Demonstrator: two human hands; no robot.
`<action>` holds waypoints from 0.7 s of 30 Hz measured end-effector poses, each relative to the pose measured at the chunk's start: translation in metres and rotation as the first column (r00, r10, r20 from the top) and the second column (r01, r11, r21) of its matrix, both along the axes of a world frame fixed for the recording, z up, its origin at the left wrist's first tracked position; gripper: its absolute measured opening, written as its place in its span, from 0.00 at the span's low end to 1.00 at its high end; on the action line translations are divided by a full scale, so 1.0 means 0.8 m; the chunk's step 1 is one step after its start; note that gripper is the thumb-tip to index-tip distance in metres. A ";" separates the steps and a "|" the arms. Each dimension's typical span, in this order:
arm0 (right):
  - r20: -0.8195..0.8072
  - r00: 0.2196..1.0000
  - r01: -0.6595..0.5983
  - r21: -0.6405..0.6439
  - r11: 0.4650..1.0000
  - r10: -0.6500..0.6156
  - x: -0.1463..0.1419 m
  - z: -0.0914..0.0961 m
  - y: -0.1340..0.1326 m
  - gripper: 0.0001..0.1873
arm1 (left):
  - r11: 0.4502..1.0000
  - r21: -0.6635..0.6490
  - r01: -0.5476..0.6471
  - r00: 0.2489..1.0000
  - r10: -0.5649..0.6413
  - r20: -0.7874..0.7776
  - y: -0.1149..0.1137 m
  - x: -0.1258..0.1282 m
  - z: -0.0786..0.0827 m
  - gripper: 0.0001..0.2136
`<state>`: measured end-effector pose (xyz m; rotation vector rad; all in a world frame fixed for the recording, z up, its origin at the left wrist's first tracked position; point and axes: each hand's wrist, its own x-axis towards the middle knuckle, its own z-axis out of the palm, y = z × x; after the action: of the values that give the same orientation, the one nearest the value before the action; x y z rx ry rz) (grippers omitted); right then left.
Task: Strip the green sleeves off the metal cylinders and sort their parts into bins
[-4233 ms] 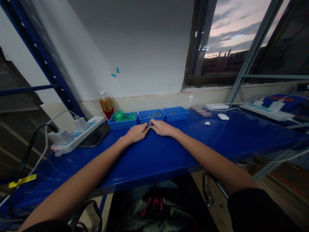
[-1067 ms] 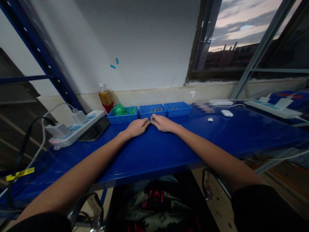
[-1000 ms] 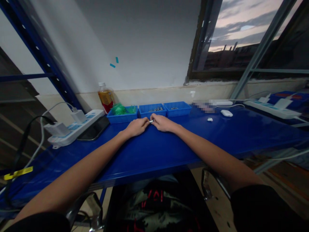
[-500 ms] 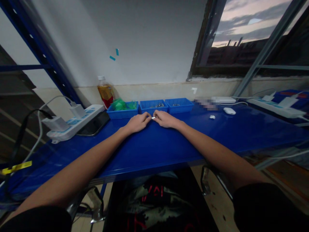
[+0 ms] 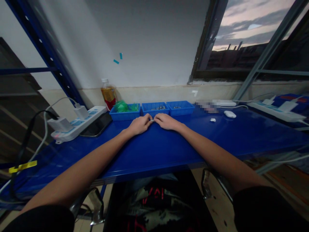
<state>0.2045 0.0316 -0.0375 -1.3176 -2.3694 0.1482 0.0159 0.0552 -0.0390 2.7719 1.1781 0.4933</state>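
My left hand (image 5: 139,124) and my right hand (image 5: 165,121) rest on the blue table (image 5: 154,148), fingertips meeting. Both pinch one small silvery metal part (image 5: 152,120) between them; it is too small to name. Just beyond the hands stand three blue trays in a row: the left tray (image 5: 124,116) holds green plastic bags, the middle tray (image 5: 154,111) and the right tray (image 5: 180,109) hold small metal pieces.
A drink bottle (image 5: 108,96) stands by the wall. A white power strip (image 5: 76,124) with chargers and a dark phone (image 5: 98,126) lie at left. A white mouse-like item (image 5: 229,114) and another power strip (image 5: 272,111) lie at right. A window is upper right.
The hands stay together, pinching the small part all along. Only the view shifts slightly as my head moves.
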 end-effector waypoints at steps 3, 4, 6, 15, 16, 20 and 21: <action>-0.001 1.000 0.005 0.011 1.000 -0.005 0.000 -0.002 0.001 0.10 | 1.000 0.006 0.008 1.000 -0.008 0.007 -0.001 0.000 0.000 0.13; -0.006 1.000 0.010 0.011 1.000 -0.010 0.000 -0.003 0.001 0.10 | 1.000 -0.001 0.005 1.000 -0.005 0.010 -0.001 0.000 0.000 0.14; -0.022 0.999 0.029 0.008 1.000 -0.029 0.001 -0.005 0.001 0.09 | 1.000 -0.021 -0.008 1.000 0.009 0.014 0.000 0.001 0.001 0.15; -0.032 0.998 0.048 0.026 0.998 -0.048 0.000 -0.008 -0.004 0.09 | 0.996 -0.040 -0.075 0.997 0.074 -0.023 -0.002 0.004 0.004 0.16; -0.030 0.998 0.049 0.024 0.999 -0.048 -0.001 -0.007 -0.005 0.10 | 0.996 -0.036 -0.078 0.997 0.077 -0.021 -0.003 0.003 0.004 0.15; -0.004 0.998 0.058 0.022 0.998 -0.058 -0.003 -0.006 -0.003 0.12 | 0.998 -0.015 -0.060 0.998 0.060 0.003 -0.003 0.003 0.002 0.14; 0.009 0.999 0.049 0.025 0.999 -0.049 -0.003 -0.005 -0.002 0.11 | 0.998 -0.012 -0.055 0.998 0.055 0.016 -0.002 0.002 0.001 0.14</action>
<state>0.2017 0.0300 -0.0418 -1.3664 -2.3372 0.0985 0.0177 0.0536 -0.0379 2.7267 1.2526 0.5114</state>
